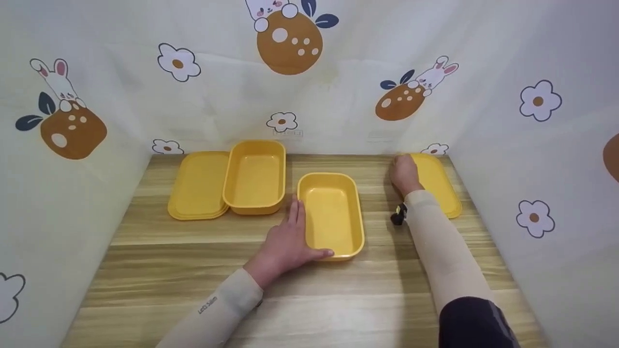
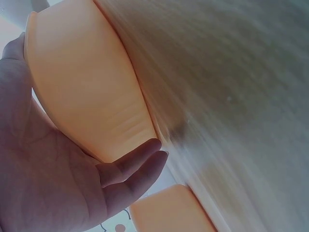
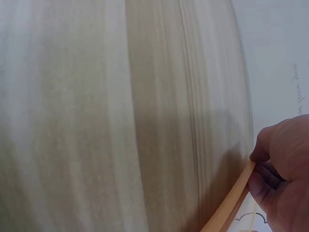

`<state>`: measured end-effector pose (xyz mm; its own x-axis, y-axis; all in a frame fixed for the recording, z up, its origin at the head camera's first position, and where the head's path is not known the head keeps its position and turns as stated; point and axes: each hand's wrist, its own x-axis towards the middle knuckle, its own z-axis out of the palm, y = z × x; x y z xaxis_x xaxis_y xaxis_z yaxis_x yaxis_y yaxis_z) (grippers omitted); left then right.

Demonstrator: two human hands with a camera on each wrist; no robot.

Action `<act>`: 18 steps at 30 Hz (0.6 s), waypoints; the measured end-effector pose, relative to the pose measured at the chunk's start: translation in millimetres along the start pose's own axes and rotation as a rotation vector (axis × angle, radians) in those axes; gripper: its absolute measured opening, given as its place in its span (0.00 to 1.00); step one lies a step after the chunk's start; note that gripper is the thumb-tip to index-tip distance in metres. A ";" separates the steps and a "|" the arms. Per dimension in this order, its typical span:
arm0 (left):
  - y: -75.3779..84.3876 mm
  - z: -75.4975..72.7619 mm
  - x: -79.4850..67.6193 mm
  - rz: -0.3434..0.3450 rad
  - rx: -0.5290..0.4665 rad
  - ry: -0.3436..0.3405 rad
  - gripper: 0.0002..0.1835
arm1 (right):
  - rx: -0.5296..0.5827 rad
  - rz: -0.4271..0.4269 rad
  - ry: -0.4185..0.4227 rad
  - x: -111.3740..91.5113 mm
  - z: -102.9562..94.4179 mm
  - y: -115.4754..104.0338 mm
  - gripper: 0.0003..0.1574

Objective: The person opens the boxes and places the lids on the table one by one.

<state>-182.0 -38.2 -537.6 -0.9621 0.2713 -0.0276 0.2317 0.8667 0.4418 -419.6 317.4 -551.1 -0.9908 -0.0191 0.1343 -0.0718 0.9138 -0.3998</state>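
A yellow rectangular box (image 1: 333, 217) without a lid stands upright in the middle of the table. My left hand (image 1: 285, 241) rests along its near left corner, fingers straight beside the left wall and thumb lying over the near rim. From the left wrist view, the box's outer wall (image 2: 87, 72) lies against the palm side. At the right rear, my right hand (image 1: 405, 173) pinches the far left edge of a yellow lid (image 1: 437, 186). The right wrist view shows that lid edge (image 3: 231, 200) between thumb and fingers, tilted up from the wood.
A second open yellow box (image 1: 256, 181) stands at the left rear, overlapping another yellow lid (image 1: 198, 186) in this view. Patterned cloth walls (image 1: 217, 106) enclose the wood-grain table (image 1: 338, 304) at the back and both sides.
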 end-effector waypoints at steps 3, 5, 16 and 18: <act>0.3 0.7 0.1 0.002 0.008 -0.003 0.83 | -0.002 0.000 -0.003 -1.5 2.6 1.0 0.20; 0.3 1.0 0.0 0.005 0.012 -0.003 0.83 | -0.010 -0.012 -0.001 -3.3 3.3 1.0 0.19; 1.4 -1.5 1.2 -0.007 0.006 -0.014 0.84 | -0.018 -0.044 -0.005 -4.9 1.4 1.5 0.15; 1.4 -1.5 1.6 -0.007 0.009 -0.013 0.84 | -0.013 -0.030 -0.004 -4.4 1.5 1.8 0.15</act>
<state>-183.5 -37.1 -535.7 -0.9618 0.2704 -0.0424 0.2261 0.8722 0.4337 -415.6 318.5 -553.7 -0.9886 -0.0484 0.1422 -0.1002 0.9179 -0.3839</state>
